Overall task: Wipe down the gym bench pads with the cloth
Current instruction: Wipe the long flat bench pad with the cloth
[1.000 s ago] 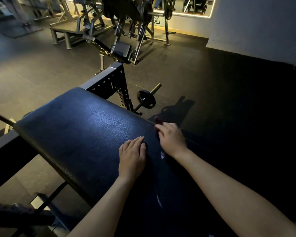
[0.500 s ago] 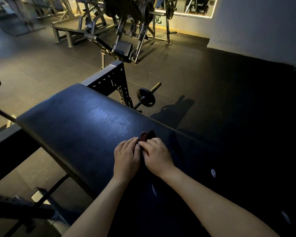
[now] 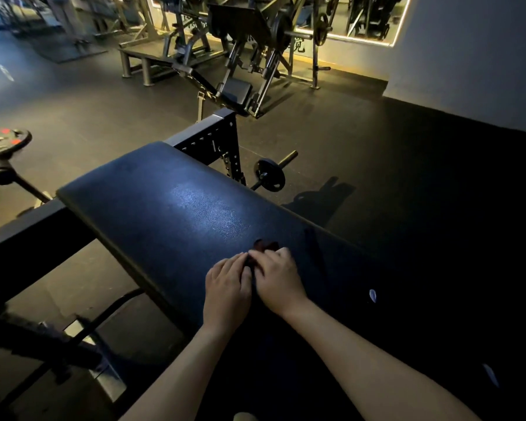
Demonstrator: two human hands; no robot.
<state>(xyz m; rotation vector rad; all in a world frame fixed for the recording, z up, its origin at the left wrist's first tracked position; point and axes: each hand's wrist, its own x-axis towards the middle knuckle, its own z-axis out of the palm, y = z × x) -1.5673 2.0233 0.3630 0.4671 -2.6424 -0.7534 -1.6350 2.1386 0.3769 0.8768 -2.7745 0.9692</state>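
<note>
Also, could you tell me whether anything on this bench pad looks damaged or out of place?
Two small pale marks show on the dark near-right part of the bench pad, odd against its even surface; scuff, tear or glare, I cannot tell. The cloth is bunched at the right hand.

Pad: black textured bench pad [image 3: 170, 214], broad, sheen mid-surface.
Cloth: dark red cloth [image 3: 266, 246], lay bunched on the pad.
</note>
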